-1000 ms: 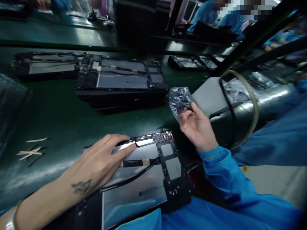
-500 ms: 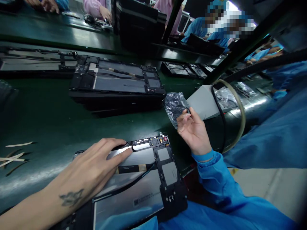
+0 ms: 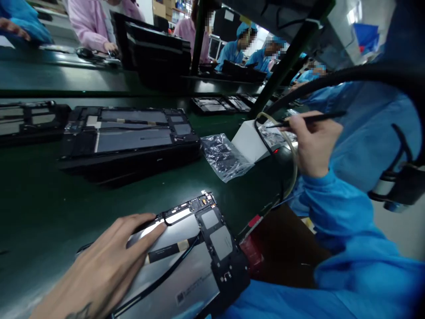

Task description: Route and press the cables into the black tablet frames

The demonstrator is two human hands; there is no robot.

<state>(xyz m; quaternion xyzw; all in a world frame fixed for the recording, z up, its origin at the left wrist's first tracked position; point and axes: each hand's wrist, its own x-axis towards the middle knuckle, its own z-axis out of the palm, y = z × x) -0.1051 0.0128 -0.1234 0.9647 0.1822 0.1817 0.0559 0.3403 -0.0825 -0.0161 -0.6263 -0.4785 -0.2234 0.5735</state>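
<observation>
In front of me lies an opened tablet (image 3: 199,261) with its silver battery, black frame and circuit board bare. My left hand (image 3: 122,252) rests on its left part, fingers at the far edge and thumb on the battery by a short black cable (image 3: 165,219). Off to the right, my right hand (image 3: 317,141) is raised and pinches slim black tweezers (image 3: 322,117). Their thin tip points left, over small parts in clear plastic (image 3: 274,135) at the white box (image 3: 250,141). How far the tip is from these parts I cannot tell.
A stack of opened tablets (image 3: 133,133) stands behind on the green bench (image 3: 116,201). A clear plastic bag (image 3: 224,157) lies beside the white box. A dark hose (image 3: 348,75) and a pale tube (image 3: 295,168) arch on the right. Co-workers sit across the bench.
My right hand has swung right and away from me, from near the plastic bag to beyond the white box. My left hand stays on the tablet. The view has turned right.
</observation>
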